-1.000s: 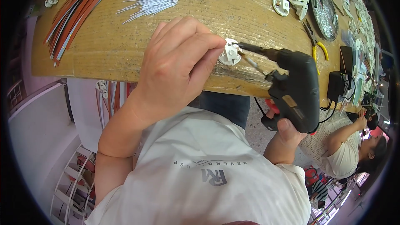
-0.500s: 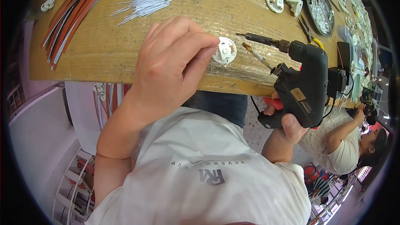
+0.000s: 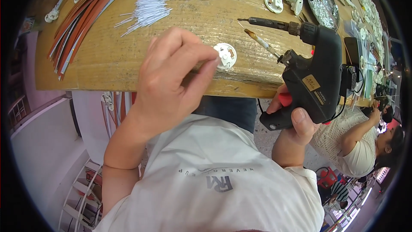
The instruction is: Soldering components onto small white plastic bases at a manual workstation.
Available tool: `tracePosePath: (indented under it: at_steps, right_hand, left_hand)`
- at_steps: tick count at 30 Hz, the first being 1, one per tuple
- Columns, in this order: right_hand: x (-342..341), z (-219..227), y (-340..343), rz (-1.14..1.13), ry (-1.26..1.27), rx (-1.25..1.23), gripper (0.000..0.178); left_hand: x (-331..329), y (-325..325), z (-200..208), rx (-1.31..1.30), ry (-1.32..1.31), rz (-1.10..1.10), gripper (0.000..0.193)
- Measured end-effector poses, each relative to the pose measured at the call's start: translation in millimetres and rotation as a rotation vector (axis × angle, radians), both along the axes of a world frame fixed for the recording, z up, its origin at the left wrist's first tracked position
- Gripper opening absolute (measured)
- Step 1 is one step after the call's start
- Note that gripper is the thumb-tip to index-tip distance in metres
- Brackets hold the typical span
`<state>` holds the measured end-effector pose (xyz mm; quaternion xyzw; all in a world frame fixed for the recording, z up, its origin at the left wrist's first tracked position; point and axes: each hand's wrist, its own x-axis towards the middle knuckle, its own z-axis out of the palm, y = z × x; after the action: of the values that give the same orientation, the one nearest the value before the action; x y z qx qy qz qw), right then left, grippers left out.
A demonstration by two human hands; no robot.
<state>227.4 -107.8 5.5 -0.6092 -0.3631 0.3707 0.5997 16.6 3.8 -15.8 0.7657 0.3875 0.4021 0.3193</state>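
Observation:
A small round white plastic disc [image 3: 226, 56] with copper-coloured contacts lies on the wooden bench near its front edge. My left hand [image 3: 174, 75] is closed in a pinch, thumb and forefinger meeting at the disc's left rim. Whether they grip the disc or something thin is hidden. In my right hand [image 3: 300, 124] is a black soldering gun [image 3: 315, 77] with a red trigger, held by its handle. Its pointed tip [image 3: 244, 19] hangs above and right of the disc, apart from it. Below the tip, a stained solder feed tube [image 3: 257, 39] points the same way.
White wires [image 3: 152, 6] lie in a bundle at the back, beside brown and white strips [image 3: 88, 21] at the left. More white discs [image 3: 274, 3] and a dark oval tray [image 3: 322, 4] sit at the back right. A co-worker [image 3: 358, 146] is at the right.
The view has turned slightly. The soldering gun's tip has shifted a little up and left in the picture, and the disc with my left hand a little left and down. Both hands keep their grips.

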Motion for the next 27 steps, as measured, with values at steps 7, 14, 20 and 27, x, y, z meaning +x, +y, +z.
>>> tracePosePath:
  at_steps: [7, 14, 20, 27]
  right_hand:
    - [-7.0, 9.6, 6.5, 0.09, 0.122, -0.043, 0.063]
    - [-18.3, 7.4, 27.2, 0.335, 0.277, 0.063, 0.063]
    - [-15.2, 1.1, 37.3, 0.368, 0.157, 0.011, 0.062]
    - [-17.0, -9.1, 27.8, 0.411, 0.193, 0.041, 0.06]
  left_hand:
    - [11.6, 5.7, -2.9, 0.117, -0.023, -0.129, 0.016]
    - [17.7, 11.0, -1.3, 0.141, 0.002, -0.146, 0.013]
    - [17.3, 11.0, -1.7, 0.084, -0.036, -0.132, 0.012]
    - [16.6, 11.5, -2.7, 0.071, -0.021, -0.127, 0.012]
